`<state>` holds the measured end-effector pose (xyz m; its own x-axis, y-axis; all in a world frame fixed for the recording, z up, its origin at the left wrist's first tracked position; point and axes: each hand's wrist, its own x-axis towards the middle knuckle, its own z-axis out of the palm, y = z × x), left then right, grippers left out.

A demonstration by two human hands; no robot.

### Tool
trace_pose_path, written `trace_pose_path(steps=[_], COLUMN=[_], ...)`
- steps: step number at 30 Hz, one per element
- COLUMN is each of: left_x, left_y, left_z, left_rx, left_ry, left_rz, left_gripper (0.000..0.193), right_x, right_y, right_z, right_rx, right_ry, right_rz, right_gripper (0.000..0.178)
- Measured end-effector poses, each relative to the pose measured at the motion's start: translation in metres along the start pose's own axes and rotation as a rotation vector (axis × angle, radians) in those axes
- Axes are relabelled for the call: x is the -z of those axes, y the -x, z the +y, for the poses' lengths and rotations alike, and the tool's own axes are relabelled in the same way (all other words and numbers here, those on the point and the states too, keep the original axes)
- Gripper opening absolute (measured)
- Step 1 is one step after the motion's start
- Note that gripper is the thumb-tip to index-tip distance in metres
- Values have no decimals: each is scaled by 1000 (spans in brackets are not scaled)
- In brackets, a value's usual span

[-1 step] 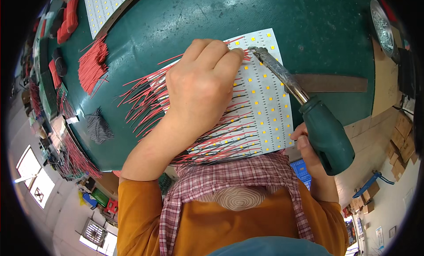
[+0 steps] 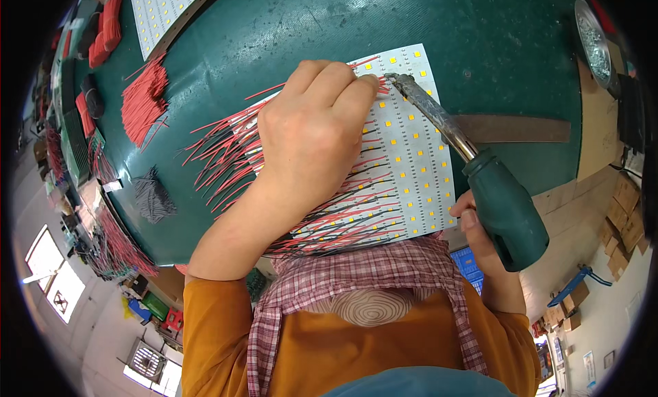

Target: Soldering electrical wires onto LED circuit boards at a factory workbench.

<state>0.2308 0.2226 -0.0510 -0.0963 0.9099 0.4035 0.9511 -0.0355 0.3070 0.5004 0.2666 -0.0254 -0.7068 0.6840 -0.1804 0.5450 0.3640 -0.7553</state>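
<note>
My left hand lies over the white LED board. Its thumb and fingertips pinch red wire near the board's far edge. The soldering iron, with a green handle, slants over the board, its dark crusted tip just right of those wire ends. Below and behind that handle, my right hand is closed at the board's right edge; the handle hides part of it. Rows of yellow LEDs cover the board, and many red and black wires stick out to its left.
Loose red wires and a pile of dark wires lie on the green tabletop to the left. Another LED board is at the far left. A brown strip lies at right, and a round metal dish stands beyond.
The soldering iron's handle has shifted very slightly to the left. My left hand and the LED board look unchanged.
</note>
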Motion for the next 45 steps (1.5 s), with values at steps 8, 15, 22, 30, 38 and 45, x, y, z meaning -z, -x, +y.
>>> trace_pose_path(steps=[8, 15, 22, 30, 38, 45], left_x=[-2, 0, -3, 2, -7, -11], left_y=[0, -1, 11, 11, 15, 15], left_z=[-1, -2, 8, 13, 7, 4], left_rx=[-22, -10, -27, 12, -66, -128], left_ry=[-11, 4, -21, -11, -79, -121], left_rz=[9, -3, 36, -21, 25, 56], left_gripper=[21, 19, 20, 25, 21, 18], right_x=[2, 0, -1, -1, -6, -4], right_y=[2, 5, 7, 10, 15, 18], right_z=[-5, 1, 5, 3, 12, 10], right_rx=[-176, -166, -88, -71, -91, -165], right_ry=[-601, -498, -391, -184, -197, -361], right_rz=[49, -2, -6, -47, 34, 24], right_gripper=[16, 12, 12, 14, 25, 19])
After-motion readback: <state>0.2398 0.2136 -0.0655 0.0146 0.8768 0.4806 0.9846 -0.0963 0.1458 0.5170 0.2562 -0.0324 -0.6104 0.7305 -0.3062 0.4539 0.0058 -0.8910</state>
